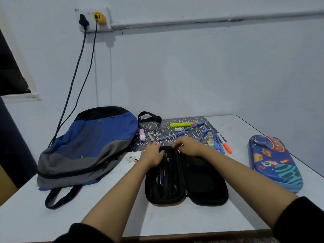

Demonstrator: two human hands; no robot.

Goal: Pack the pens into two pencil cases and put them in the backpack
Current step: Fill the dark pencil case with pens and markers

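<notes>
Both grips on the far end of the open black pencil case.
It lies flat on the desk with pens in its left half. The left grip curls round that half's far rim, and the right grip curls on the rim beside it. Loose pens lie beyond, the backpack at left, the closed blue pencil case at right.
</notes>
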